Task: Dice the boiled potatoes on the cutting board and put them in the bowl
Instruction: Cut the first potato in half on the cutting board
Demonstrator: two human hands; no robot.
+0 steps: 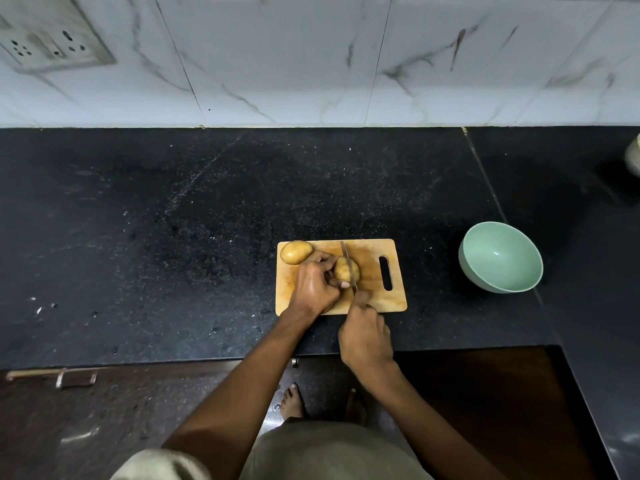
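A wooden cutting board (381, 299) lies on the black counter. One whole potato (296, 252) sits at its far left corner. My left hand (315, 287) grips a second potato (343, 269) in the board's middle, fingers and thumb curled round it. My right hand (365, 336) grips the handle of a knife (349, 265), whose blade lies across that potato, pointing away from me. A pale green bowl (500, 257) stands empty on the counter to the right of the board.
The black counter (173, 237) stretches wide to the left and behind the board. A marble-tiled wall with a socket plate (52, 39) rises at the back. A pale object (633, 155) shows at the far right edge. The counter's front edge runs just below my hands.
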